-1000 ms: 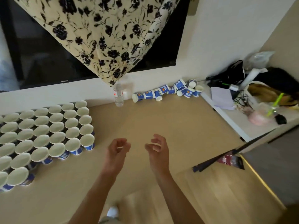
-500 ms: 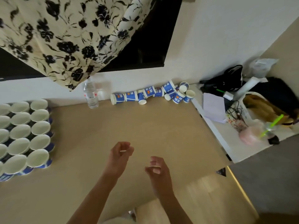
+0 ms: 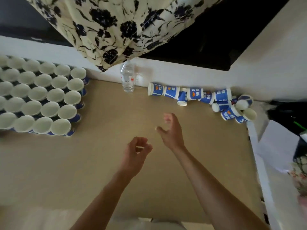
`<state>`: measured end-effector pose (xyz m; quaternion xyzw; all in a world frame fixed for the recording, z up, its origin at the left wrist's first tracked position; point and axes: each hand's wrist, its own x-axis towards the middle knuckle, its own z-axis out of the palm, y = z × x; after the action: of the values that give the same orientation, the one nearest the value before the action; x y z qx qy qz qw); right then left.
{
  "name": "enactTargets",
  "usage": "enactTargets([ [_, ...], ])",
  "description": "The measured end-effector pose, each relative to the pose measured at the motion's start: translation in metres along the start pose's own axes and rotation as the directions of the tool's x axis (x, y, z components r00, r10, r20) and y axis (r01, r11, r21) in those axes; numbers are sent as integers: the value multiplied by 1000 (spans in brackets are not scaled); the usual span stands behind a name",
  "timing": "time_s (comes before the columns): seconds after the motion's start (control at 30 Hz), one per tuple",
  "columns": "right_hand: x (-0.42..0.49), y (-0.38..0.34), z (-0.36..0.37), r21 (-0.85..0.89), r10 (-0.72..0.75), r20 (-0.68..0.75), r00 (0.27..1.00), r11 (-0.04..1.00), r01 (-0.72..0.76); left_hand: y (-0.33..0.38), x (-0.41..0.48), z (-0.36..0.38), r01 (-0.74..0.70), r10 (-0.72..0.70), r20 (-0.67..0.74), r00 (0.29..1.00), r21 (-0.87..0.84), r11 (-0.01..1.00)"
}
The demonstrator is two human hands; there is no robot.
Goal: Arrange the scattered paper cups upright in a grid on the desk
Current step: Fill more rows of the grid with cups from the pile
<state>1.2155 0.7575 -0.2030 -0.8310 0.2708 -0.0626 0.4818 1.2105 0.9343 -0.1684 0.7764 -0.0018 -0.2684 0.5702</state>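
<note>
From my screen the counter (image 3: 99, 163) is a plain tan, and the upright paper cups (image 3: 41, 97) show white insides over blue walls. The fallen cups (image 3: 192, 94) by the white wall (image 3: 265, 63) are blue with white lettering and an orange mark. I see a cream curtain (image 3: 124, 22) printed with black flowers, and a clear bottle (image 3: 127, 78).

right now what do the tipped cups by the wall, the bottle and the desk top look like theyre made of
Tipped cups: likely paper, matte blue print, white rolled rims.
Bottle: clear plastic, probably; the wall shows through it.
Desk top: smooth matte tan, looks like laminate or fibreboard; too blurred to be sure.
</note>
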Motion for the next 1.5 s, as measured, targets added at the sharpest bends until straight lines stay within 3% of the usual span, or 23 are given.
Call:
enactTargets([
  [0.07,53,-4,7,-150,-85,87,993,984,97,2,0,1,26,-29,-93,995,-29,999],
  [0.2,145,-8,16,-438,-195,204,959,858,267,4,5,10,74,-85,-148,985,-79,994],
  [0.33,202,-2,29,-567,-290,305,907,710,418,6,3,14,105,-111,-210,971,-42,994],
  [0.47,231,17,45,-704,-288,378,880,528,475,-2,1,19,138,-137,-239,961,-12,990],
  [0.6,235,25,53,-735,-297,418,858,445,512,-13,2,24,168,-169,-245,955,-24,986],
  [0.7,222,36,57,-710,-261,453,853,474,522,-15,4,29,183,-185,-226,956,-31,983],
  [0.8,200,46,59,-648,-231,457,859,575,500,-15,10,31,193,-189,-209,959,-3,981],
  [0.87,181,49,56,-545,-193,404,894,735,405,-13,15,31,214,-201,-209,957,39,976],
  [0.93,152,43,48,-282,-136,354,925,928,244,-9,23,29,228,-206,-237,949,70,971],
  [0.97,133,38,42,-138,-119,353,928,974,178,-7,28,29,228,-203,-254,946,70,971],
  [1.07,72,20,22,119,-162,393,905,985,125,6,42,32,208,-202,-248,947,-2,978],
  [1.27,1,10,-7,232,-189,397,898,967,101,25,53,49,74,-101,-244,964,-115,991],
  [1.4,26,17,-28,114,-264,455,851,964,239,22,48,44,68,-96,-309,946,-100,993],
  [1.5,83,32,-32,-150,-333,349,876,903,403,17,43,35,79,-120,-372,920,-123,989],
])
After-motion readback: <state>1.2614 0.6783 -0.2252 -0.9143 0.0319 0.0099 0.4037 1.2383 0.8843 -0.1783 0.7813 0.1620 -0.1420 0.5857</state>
